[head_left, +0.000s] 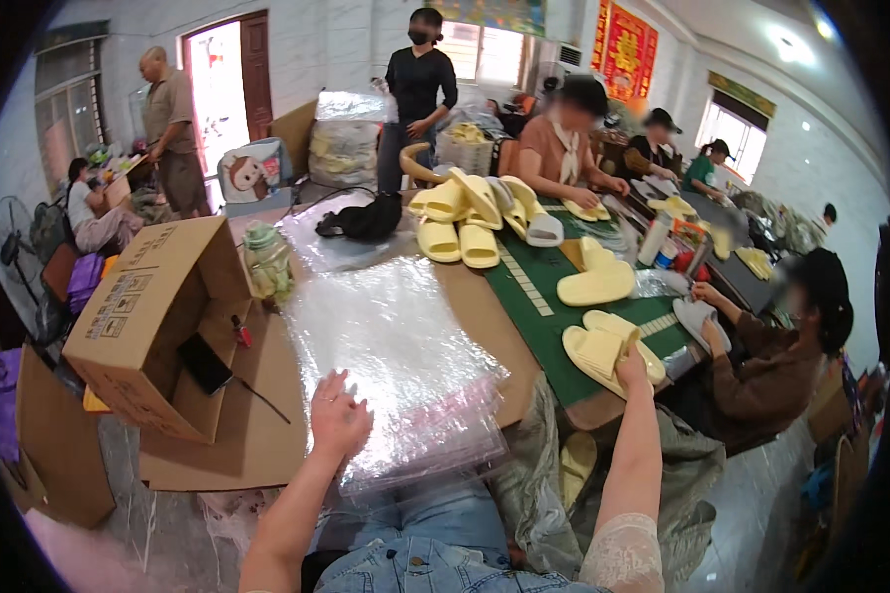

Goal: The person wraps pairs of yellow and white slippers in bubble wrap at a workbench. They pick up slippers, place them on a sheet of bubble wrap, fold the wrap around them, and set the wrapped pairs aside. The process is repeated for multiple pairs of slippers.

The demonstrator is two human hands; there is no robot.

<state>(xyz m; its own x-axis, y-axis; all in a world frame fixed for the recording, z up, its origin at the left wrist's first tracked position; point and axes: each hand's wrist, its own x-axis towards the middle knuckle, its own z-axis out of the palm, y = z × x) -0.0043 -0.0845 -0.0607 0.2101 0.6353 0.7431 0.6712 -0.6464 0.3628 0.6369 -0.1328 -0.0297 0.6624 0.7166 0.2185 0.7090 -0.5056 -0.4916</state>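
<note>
The left hand (339, 417), fingers loosely bent, lies over the left edge of a stack of clear plastic bags (386, 316), while the right hand (635, 370) grasps a pair of pale yellow slippers (595, 346) at a green mat (509, 295) and an open cardboard box (153, 287) sits left of the bags.

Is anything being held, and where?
The right hand holds a pair of yellow slippers right of their middle; the exact grip is unclear. The left hand rests on clear plastic bags, seemingly holding nothing.
</note>
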